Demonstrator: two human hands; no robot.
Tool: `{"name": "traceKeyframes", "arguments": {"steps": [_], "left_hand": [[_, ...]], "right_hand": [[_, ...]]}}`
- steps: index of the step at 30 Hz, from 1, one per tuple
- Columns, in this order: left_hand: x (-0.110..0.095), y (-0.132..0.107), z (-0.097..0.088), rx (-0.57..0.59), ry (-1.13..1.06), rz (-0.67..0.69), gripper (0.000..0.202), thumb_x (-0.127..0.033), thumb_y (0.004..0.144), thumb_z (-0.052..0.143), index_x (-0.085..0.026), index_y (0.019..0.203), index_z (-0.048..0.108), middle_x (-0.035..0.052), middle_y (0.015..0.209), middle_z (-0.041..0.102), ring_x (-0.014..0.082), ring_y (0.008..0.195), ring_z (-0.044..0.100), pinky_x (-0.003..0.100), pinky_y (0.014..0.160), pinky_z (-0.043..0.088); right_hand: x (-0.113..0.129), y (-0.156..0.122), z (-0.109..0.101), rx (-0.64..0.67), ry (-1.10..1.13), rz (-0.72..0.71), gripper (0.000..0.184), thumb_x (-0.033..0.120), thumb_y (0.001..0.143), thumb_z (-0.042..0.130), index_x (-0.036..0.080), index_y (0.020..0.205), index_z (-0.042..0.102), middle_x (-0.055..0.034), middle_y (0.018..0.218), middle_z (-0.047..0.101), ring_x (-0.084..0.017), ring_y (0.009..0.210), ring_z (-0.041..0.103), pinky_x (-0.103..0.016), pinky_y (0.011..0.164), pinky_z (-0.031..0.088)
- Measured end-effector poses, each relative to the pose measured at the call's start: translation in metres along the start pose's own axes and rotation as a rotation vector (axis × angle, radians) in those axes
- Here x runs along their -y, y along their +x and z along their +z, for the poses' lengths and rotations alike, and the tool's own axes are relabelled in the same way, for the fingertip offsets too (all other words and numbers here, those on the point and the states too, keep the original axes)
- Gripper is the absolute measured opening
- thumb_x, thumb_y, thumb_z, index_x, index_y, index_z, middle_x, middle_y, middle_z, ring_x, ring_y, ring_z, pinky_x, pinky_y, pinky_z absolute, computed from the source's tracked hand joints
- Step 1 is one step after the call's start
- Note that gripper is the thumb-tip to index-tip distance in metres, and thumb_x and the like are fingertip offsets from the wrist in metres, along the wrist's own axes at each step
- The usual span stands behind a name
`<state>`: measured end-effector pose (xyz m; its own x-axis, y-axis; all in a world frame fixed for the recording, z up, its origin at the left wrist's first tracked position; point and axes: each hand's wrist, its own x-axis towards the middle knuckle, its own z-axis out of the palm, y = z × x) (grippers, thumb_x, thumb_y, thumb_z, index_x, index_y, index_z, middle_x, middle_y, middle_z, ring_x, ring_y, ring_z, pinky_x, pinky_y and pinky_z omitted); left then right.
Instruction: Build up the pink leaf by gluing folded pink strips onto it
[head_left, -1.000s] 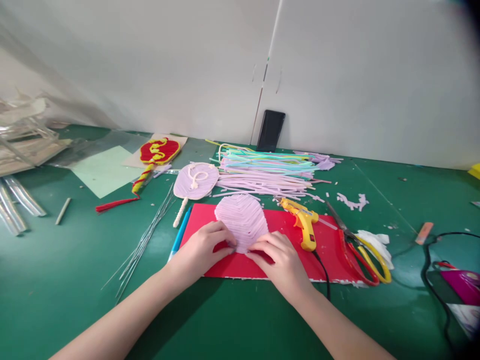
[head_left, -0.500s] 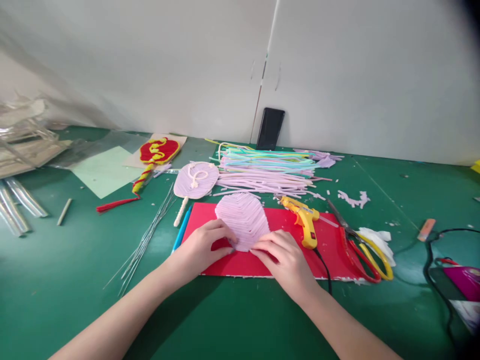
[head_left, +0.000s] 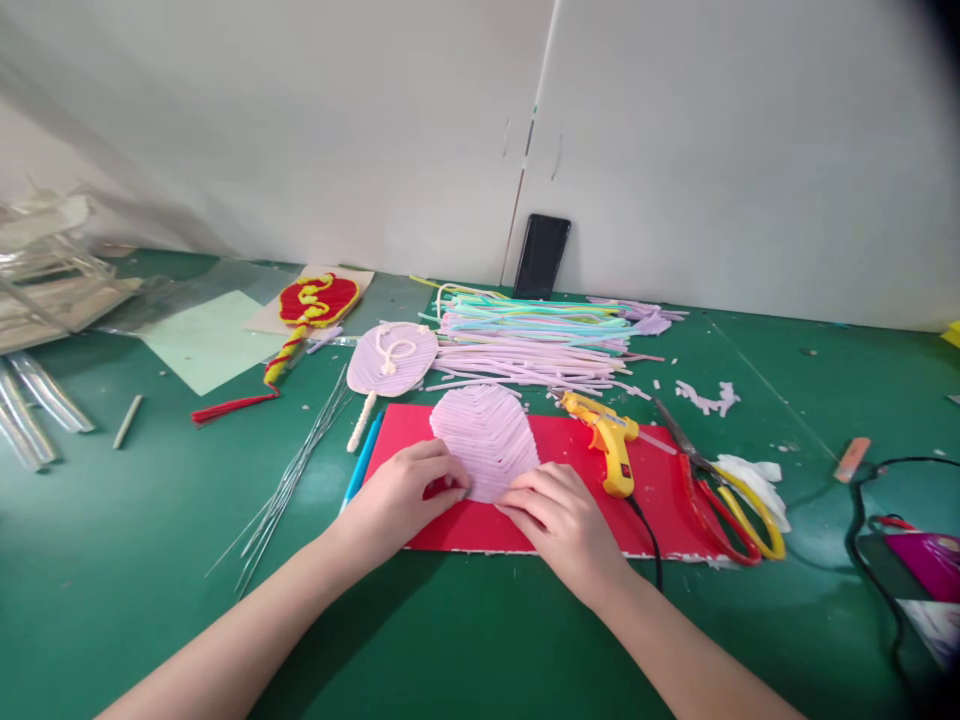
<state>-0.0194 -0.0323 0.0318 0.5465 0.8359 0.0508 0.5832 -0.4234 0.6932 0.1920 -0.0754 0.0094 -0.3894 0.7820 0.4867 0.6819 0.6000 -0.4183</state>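
Observation:
A rounded lilac panel [head_left: 484,432] of pipe-cleaner strips in a V pattern lies on a red board [head_left: 465,530]. My left hand [head_left: 411,492] pinches its lower left edge, thumb and fingertips together. At the lower right edge, my right hand [head_left: 564,515] grips the panel between thumb and fingers. Just behind and left lies a lilac fan [head_left: 394,358] with a cream rim, a looped cream decoration and a twisted handle. A yellow glue gun [head_left: 611,440] rests on the board right of my right hand. The panel's lower edge is partly covered by my fingertips.
Lilac, green and yellow pipe cleaners [head_left: 525,360] lie behind the panel. Scissors [head_left: 720,490] overlap the board's right end. Thin wires [head_left: 292,490] and a red-and-yellow fan [head_left: 319,300] are at left. A phone [head_left: 541,257] leans on the wall; black cable [head_left: 855,530] runs at right.
Both hands keep their places on the panel's lower edge. The fingertips have shifted very slightly; nothing else has visibly moved.

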Motion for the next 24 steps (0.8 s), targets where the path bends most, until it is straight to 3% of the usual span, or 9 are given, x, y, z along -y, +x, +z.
{"name": "traceKeyframes", "arguments": {"steps": [24], "left_hand": [[0.0055, -0.0007, 0.0015, -0.005, -0.042, -0.001, 0.011, -0.013, 0.08, 0.058, -0.02, 0.082, 0.066, -0.0001, 0.084, 0.059, 0.0113, 0.076, 0.057, 0.022, 0.07, 0.045]], "right_hand": [[-0.0013, 0.0014, 0.0016, -0.078, 0.07, 0.093, 0.008, 0.023, 0.085, 0.06, 0.021, 0.086, 0.068, -0.0031, 0.078, 0.066, -0.016, 0.077, 0.058, -0.032, 0.073, 0.046]]}}
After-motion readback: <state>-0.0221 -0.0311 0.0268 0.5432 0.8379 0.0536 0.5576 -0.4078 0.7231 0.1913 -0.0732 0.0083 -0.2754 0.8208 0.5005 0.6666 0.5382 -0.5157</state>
